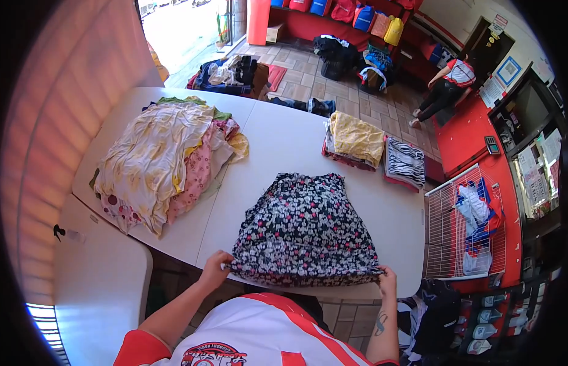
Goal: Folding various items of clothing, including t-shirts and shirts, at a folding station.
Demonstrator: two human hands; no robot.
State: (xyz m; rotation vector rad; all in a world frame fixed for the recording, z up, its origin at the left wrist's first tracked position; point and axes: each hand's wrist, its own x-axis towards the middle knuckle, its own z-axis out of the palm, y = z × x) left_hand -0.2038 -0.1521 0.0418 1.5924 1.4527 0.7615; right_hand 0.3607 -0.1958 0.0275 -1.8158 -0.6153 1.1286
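Note:
A black garment with a white and pink floral print [307, 224] lies spread on the white folding table [284, 137], its narrow end away from me. My left hand [215, 270] pinches the near left corner of its wide hem. At the opposite corner, my right hand [386, 278] grips the hem between thumb and fingers. The hem runs between both hands along the table's near edge. Left of the garment is a loose heap of clothes [151, 155], with a pale yellow and white piece on top. Folded yellow patterned clothes [356, 137] and a zebra-striped stack [405, 160] sit at the far right.
A second white table [101, 274] adjoins at left, bearing a spray bottle [69, 234]. A white wire rack [464, 224] stands right of the table. Clothes piles [229, 75] and filled baskets [334, 57] occupy the floor beyond. Another person [451, 87] stands by a red counter [467, 132].

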